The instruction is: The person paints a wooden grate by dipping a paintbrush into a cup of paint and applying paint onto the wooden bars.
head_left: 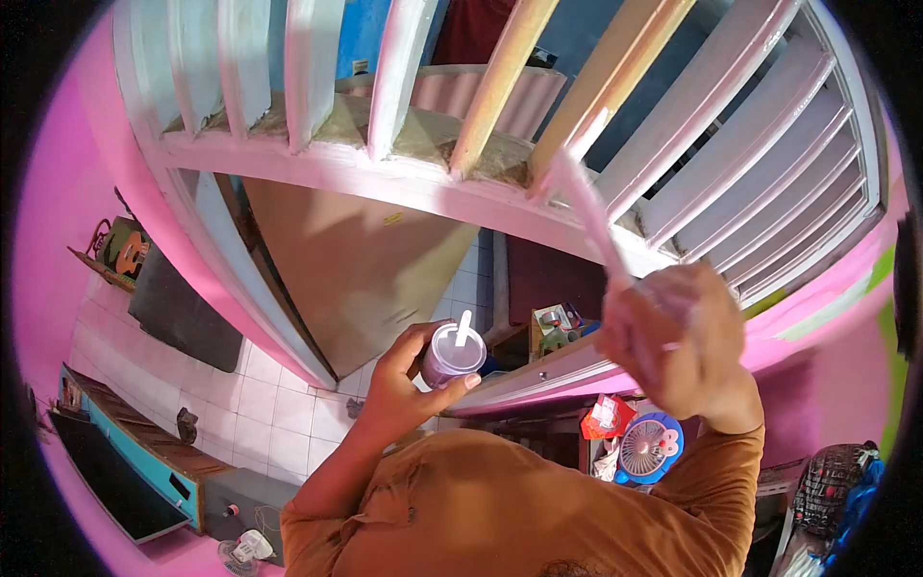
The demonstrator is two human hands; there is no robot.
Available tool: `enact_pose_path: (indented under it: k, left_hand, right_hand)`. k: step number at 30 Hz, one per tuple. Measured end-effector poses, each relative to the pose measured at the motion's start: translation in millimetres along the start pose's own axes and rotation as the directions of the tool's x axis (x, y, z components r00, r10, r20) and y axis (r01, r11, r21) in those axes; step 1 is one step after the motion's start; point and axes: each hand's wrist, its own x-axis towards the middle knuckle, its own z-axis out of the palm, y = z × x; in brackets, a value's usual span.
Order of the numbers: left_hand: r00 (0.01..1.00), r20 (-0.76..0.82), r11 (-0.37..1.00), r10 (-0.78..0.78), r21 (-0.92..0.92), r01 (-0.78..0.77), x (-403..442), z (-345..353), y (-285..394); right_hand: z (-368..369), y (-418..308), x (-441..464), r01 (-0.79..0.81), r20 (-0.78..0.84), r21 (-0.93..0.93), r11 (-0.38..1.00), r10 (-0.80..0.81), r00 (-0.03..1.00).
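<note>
My left hand (409, 380) is wrapped round a small plastic cup (454, 358) of pale lilac paint, held upright in front of my chest. A flat white stick (463, 329) stands in the cup, leaning on its rim. Raised on the right, my right hand (678, 337) is closed on a long, pale pink paintbrush (598, 216), smeared by motion. The brush's far end overlaps the foot of a partly painted slat (611, 77); whether they touch I cannot tell. Beside it is a yellowish slat (505, 82); other slats (312, 67) are whitish.
The slats sit in a pink frame (404, 197) above a brown door (356, 260). At lower left are a television (111, 476) and a small white fan (245, 550). A blue toy-like fan (649, 447) and a dark patterned bag (835, 490) stand at lower right.
</note>
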Motion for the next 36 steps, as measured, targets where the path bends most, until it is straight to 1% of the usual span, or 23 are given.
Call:
enact_pose_path:
  k: [2,3,4,7,10,12,13,14,16,18,21,22,24,27,30,31,32,34,35,36]
  left_hand:
    - [1.0,-0.02,1.0,0.013,-0.013,-0.013,0.0,0.3,-2.0]
    - [0.999,-0.04,1.0,0.022,-0.017,-0.023,0.2,-0.5,-2.8]
    - [0.999,-0.041,1.0,0.023,-0.017,-0.023,0.2,-1.0,-2.4]
    - [0.999,-0.038,1.0,0.013,-0.016,-0.014,-1.5,-1.1,-0.9]
    - [0.999,-0.041,1.0,0.023,-0.013,-0.023,-1.7,-1.0,-3.1]
    - [0.999,-0.039,0.998,0.004,-0.067,-0.006,-2.0,-0.8,-3.0]
    - [0.999,-0.04,0.998,0.005,-0.065,-0.007,-2.1,-1.7,-4.2]
    - [0.999,-0.039,0.999,0.017,-0.04,-0.019,-2.5,-2.8,-6.5]
    - [0.999,-0.037,1.0,0.028,-0.013,-0.028,-3.6,-3.1,-6.2]
    - [1.0,-0.026,1.0,-0.005,-0.005,0.005,-4.6,-3.7,-1.3]
    - [0.999,-0.016,1.0,-0.028,-0.005,0.028,-2.4,-2.4,-0.1]
    - [1.0,-0.014,1.0,-0.028,-0.004,0.028,-2.2,-2.5,0.7]
    - [0.999,-0.012,0.999,-0.03,0.023,0.03,-1.7,-2.9,1.1]
    - [0.999,-0.021,0.999,-0.034,0.019,0.034,-2.3,-2.2,0.6]
    - [0.998,-0.017,0.999,-0.052,-0.004,0.052,-2.2,0.8,0.6]
    - [0.999,-0.015,0.999,-0.051,0.0,0.051,-2.1,0.6,1.2]
    - [0.998,-0.017,0.998,-0.057,-0.016,0.057,-1.9,1.6,2.1]
    - [0.998,-0.017,0.998,-0.064,-0.029,0.063,-1.8,2.5,2.6]
    - [0.997,-0.016,0.997,-0.073,-0.011,0.073,-1.5,2.4,2.6]
    - [0.996,-0.015,0.997,-0.082,0.007,0.083,-1.2,2.1,2.1]
  right_hand:
    - [-8.2,-9.6,4.3,-0.038,0.179,0.089,0.995,0.022,0.984]
    - [-5.5,-6.8,1.9,-0.036,0.18,0.09,0.995,0.02,0.984]
    - [-1.8,-1.8,-1.5,0.005,0.071,0.038,0.999,-0.008,0.997]
    - [-24.7,5.5,11.1,-0.106,0.124,-0.006,0.994,0.106,0.987]
    - [-9.9,3.8,-2.3,0.02,0.032,-0.033,0.999,-0.019,0.999]
    - [-4.6,-2.4,-3.5,0.046,0.087,0.021,0.999,-0.048,0.995]
    - [-2.0,-5.5,-4.1,0.057,0.115,0.049,0.997,-0.062,0.991]
    - [-1.2,-2.8,-4.5,0.084,0.083,0.013,0.996,-0.085,0.993]
    - [-10.1,4.0,-0.6,0.032,0.048,-0.04,0.999,-0.03,0.998]
    - [-23.6,8.9,9.5,-0.048,0.069,-0.114,0.992,0.056,0.996]
    - [-40.7,10.0,17.4,-0.199,0.235,-0.107,0.974,0.22,0.947]
    - [-30.8,8.9,7.9,-0.145,0.129,0.06,0.988,0.137,0.982]
    - [-17.7,8.6,-2.9,-0.069,0.006,0.219,0.973,0.069,0.998]
    - [-11.1,12.7,-12.9,-0.106,0.066,0.266,0.958,0.092,0.994]
    - [-19.8,24.0,-9.4,-0.153,-0.019,0.203,0.967,0.16,0.987]
    - [-25.9,23.7,-6.0,-0.216,-0.024,0.158,0.964,0.222,0.975]
    - [-31.7,23.1,-4.5,-0.217,-0.026,0.157,0.963,0.224,0.974]
    - [-40.0,21.1,-4.3,-0.209,0.084,0.253,0.944,0.194,0.977]
    - [-38.1,21.7,-5.3,-0.211,0.082,0.252,0.944,0.196,0.977]
    - [-33.4,22.4,-7.5,-0.205,0.14,0.319,0.925,0.168,0.976]
